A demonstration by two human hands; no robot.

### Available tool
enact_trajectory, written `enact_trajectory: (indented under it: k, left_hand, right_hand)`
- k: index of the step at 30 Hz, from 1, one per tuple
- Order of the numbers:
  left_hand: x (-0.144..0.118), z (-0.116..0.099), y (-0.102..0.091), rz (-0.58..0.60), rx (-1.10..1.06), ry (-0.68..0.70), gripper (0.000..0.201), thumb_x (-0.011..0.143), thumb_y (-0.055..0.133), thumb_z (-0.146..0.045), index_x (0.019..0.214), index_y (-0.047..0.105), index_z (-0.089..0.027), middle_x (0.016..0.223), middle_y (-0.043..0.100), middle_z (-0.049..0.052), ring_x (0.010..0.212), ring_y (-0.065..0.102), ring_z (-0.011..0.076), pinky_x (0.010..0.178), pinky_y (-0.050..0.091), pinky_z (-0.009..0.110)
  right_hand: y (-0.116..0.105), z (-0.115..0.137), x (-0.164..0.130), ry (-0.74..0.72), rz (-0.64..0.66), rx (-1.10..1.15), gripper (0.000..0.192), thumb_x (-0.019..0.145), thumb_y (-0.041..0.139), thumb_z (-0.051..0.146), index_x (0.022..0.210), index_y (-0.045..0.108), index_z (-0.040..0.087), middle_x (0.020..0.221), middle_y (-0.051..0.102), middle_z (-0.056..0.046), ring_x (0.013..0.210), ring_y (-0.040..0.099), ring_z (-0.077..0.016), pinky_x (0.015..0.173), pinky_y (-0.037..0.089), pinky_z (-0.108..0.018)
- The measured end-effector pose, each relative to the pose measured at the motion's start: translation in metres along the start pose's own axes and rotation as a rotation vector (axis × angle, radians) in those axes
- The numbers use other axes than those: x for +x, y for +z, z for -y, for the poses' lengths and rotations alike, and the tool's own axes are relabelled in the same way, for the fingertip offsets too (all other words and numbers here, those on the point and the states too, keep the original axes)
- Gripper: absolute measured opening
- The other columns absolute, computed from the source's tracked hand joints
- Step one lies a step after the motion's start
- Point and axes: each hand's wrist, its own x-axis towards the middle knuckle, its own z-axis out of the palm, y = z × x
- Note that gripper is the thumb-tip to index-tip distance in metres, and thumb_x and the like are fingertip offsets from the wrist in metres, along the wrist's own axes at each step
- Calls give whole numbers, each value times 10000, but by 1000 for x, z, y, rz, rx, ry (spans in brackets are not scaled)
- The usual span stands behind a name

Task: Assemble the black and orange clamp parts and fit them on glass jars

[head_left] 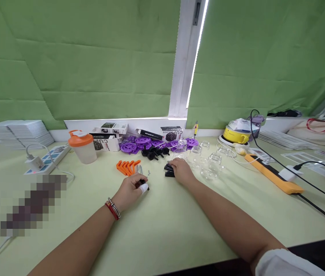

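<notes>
My left hand (pixel 130 190) rests on the pale green table (pixel 162 218), fingers curled around a small dark part, with a white wrap on one fingertip. Just beyond it lie metal screws (pixel 139 169) and several orange clips (pixel 127 167). My right hand (pixel 181 171) lies palm down on a small pile of flat black parts (pixel 168 170), fingers touching them. Behind the hands sit black knobs (pixel 154 153), purple round discs (pixel 139 144) and several clear glass jars (pixel 208 163).
An orange-lidded shaker cup (pixel 82 147) and product boxes (pixel 110 134) stand at the back left, beside a power strip (pixel 48 158). A yellow pot (pixel 236 135), an orange power strip (pixel 274 174) and black cables (pixel 320 180) occupy the right. A white stack (pixel 21 132) lies far left.
</notes>
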Motion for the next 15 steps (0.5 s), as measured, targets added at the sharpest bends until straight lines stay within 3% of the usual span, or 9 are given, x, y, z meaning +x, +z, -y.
enact_trajectory:
  k: [9,15]
  left_hand:
    - [-1,-6,-5,16,110,45,284,806,498,-306,1012,645,-176,909,626,64,833,582,184,794,464,331]
    - [-2,-6,-2,59,66,-56,372,799,510,-358,1114,548,-164,899,598,59,746,571,170,699,473,311]
  right_hand:
    - [3,-15,4,97,116,-65,281,820,452,88,903,707,173,967,638,-80,918,567,-182,815,408,-274]
    - [1,-17,4,116,112,20,285,796,468,62,881,709,188,966,667,-52,884,586,-178,791,426,-271]
